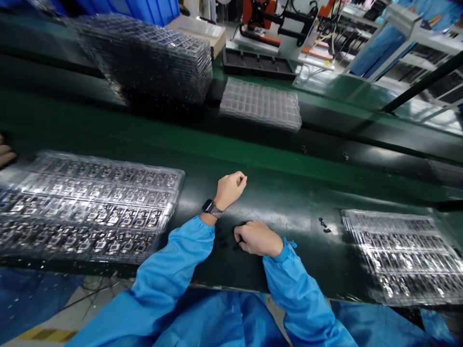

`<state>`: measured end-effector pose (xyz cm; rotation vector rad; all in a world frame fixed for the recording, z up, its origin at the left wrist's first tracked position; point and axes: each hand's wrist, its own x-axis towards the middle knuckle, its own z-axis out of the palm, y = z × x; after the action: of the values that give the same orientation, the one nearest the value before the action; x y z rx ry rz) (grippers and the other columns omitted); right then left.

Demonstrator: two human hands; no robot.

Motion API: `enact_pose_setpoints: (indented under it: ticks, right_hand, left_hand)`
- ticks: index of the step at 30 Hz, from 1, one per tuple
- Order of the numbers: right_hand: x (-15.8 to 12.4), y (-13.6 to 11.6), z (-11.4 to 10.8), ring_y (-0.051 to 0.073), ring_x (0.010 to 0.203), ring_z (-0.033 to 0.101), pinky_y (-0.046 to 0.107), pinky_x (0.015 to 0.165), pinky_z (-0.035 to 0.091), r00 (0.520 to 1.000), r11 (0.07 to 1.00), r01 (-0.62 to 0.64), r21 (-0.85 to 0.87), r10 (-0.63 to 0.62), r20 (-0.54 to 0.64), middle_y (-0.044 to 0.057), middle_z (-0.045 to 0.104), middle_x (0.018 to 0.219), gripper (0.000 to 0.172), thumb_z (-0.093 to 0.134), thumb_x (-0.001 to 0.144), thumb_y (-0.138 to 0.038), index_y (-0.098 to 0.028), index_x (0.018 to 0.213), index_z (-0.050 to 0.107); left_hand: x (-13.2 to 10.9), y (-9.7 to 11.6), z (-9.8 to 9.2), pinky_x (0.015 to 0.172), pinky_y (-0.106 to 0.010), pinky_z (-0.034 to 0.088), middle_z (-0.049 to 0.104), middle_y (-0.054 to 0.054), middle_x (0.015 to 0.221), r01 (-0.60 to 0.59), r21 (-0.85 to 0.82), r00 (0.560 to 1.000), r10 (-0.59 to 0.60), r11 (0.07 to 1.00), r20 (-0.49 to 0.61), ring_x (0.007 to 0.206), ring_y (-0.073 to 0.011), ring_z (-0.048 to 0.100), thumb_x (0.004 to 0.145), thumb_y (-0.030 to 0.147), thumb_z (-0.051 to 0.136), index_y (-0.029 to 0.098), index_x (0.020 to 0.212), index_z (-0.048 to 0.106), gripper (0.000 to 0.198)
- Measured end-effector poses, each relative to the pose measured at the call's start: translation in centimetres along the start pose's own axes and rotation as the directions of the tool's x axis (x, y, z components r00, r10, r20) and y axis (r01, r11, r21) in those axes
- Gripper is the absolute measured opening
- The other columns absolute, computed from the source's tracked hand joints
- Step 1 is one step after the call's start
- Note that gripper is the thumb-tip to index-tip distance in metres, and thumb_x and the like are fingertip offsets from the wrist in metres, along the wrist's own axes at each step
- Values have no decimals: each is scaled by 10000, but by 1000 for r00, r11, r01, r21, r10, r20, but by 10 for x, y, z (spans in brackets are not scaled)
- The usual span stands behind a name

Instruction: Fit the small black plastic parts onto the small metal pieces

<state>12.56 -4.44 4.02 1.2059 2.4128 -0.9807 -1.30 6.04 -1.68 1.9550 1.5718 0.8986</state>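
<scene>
My left hand (230,188), with a dark watch (209,206) on its wrist, is raised over the green work surface (282,193). Its fingers are curled closed, and whatever they may hold is hidden. Closer to the front edge, my right hand (259,238) is low over the surface, fingertips pinched downward beside several small black pieces (223,242). What sits between those fingertips cannot be made out. More small dark pieces (324,225) lie to the right of this hand.
Clear trays of small circuit boards lie left (108,212) and right (408,255). Behind are a tall stack of clear trays (155,58), a lower stack (260,103) and a black tray (258,63). Another person's hand (5,153) shows at the left edge.
</scene>
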Motion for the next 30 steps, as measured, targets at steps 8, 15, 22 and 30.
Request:
enact_pose_setpoints:
  ticks: [8, 15, 22, 30]
  right_hand:
    - [0, 26, -1, 105, 623, 549, 215, 617, 392, 973, 886, 133, 444, -32, -227, -40, 639, 706, 143, 686, 699, -64, -193, 751, 648]
    - [6, 45, 0, 145, 667, 697, 249, 663, 525, 962, 528, 177, 831, 84, -258, 18, 730, 725, 129, 722, 732, -217, -178, 788, 613]
    - [11, 56, 1, 164, 721, 735, 295, 747, 577, 895, 463, 285, 839, 184, -406, 41, 758, 774, 182, 759, 720, -234, -164, 852, 655]
    - [22, 67, 8, 172, 708, 730, 285, 716, 578, 824, 476, 377, 795, 220, -522, 38, 754, 743, 158, 730, 701, -190, -153, 851, 695]
  left_hand:
    - [0, 1, -1, 620, -270, 312, 621, 15, 623, 17, 1, 1000, -17, 1000, 15, 602, -152, 555, 968, 317, 555, 226, 823, 682, 213]
    - [1, 0, -1, 613, -272, 309, 615, 12, 609, 7, 18, 1000, -7, 1000, 21, 601, -153, 559, 964, 322, 559, 224, 789, 671, 230]
    - [1, 1, -3, 611, -270, 308, 623, 9, 623, 1, 7, 1000, -1, 1000, 29, 604, -150, 556, 954, 326, 548, 219, 777, 654, 232]
    - [30, -16, -10, 667, -256, 452, 679, -20, 679, 108, -257, 988, -74, 960, 137, 651, -165, 635, 900, 396, 541, 185, 794, 656, 263]
